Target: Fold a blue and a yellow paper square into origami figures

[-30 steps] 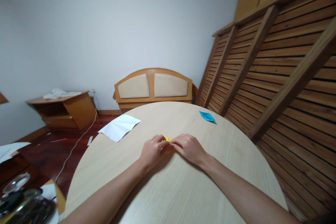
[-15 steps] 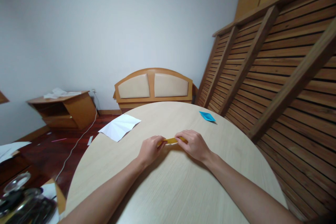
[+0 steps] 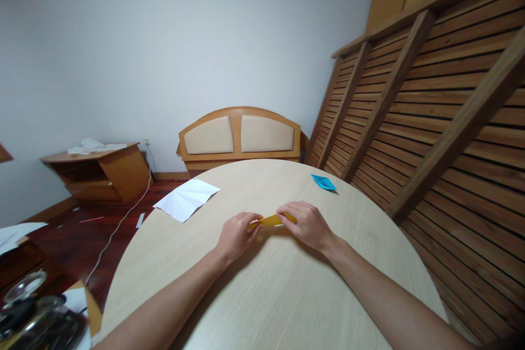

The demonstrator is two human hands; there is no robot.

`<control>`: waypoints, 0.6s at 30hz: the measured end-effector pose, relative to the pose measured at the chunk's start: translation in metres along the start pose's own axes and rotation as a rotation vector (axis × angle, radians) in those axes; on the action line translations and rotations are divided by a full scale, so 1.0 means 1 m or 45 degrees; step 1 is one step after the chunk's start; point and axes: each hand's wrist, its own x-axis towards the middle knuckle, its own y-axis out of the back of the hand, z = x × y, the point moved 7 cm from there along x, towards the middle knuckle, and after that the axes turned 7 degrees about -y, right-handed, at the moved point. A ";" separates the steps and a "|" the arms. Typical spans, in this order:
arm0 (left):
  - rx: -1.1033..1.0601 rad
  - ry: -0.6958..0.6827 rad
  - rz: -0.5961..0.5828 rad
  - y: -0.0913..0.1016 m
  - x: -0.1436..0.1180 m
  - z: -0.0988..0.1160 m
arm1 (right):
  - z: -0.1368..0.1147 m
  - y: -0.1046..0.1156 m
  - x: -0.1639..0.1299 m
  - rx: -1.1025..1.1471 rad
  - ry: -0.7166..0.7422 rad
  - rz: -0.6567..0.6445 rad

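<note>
A narrow strip of folded yellow paper (image 3: 270,221) spans the gap between my two hands, just above the round table (image 3: 287,295). My left hand (image 3: 238,236) pinches its left end between thumb and fingers. At the other end, my right hand (image 3: 307,224) grips the paper, with its fingers curled over the top. The fingers hide both ends of the strip. Beyond my right hand lies a small blue folded paper boat (image 3: 324,182). A creased white sheet of paper (image 3: 186,200) rests near the table's left edge.
Behind the table stands a headboard (image 3: 240,134) with padded panels. A slatted wooden frame (image 3: 410,104) leans along the right side. To the left are a low cabinet (image 3: 110,175) with papers, a white cable (image 3: 118,224) on the floor, and a glass pot (image 3: 41,317).
My right hand has shifted slightly right and up along the yellow paper, and more of the strip shows between my hands. The left hand stays nearly in place, its fingers a little raised.
</note>
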 end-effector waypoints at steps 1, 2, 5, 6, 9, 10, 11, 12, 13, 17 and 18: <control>-0.018 -0.036 0.011 0.000 0.000 0.005 | -0.003 -0.002 -0.001 -0.009 0.029 -0.021; -0.038 -0.070 0.015 -0.001 0.000 0.010 | -0.006 -0.005 -0.001 -0.010 0.055 -0.041; -0.094 -0.104 0.031 -0.002 0.000 0.017 | -0.013 -0.010 -0.003 0.027 0.102 -0.089; -0.101 -0.095 0.032 -0.002 0.000 0.017 | -0.014 -0.011 -0.003 0.046 0.105 -0.095; -0.080 -0.053 0.010 -0.001 0.001 0.014 | -0.012 -0.009 -0.002 0.088 0.086 -0.074; -0.072 -0.042 0.003 0.000 0.001 0.013 | -0.010 -0.008 -0.001 0.093 0.073 -0.062; -0.070 -0.033 0.004 0.001 0.001 0.013 | -0.007 -0.007 0.000 0.092 0.057 -0.049; -0.075 -0.024 0.012 0.003 0.001 0.012 | -0.005 -0.006 0.000 0.087 0.042 -0.038; -0.088 -0.012 0.030 0.005 0.001 0.011 | -0.002 -0.004 0.000 0.084 0.028 -0.027; -0.194 0.065 0.149 0.012 0.001 0.005 | 0.011 0.001 0.000 0.146 -0.087 0.036; -0.229 0.089 0.176 0.013 0.002 0.002 | 0.016 0.002 0.000 0.186 -0.140 0.058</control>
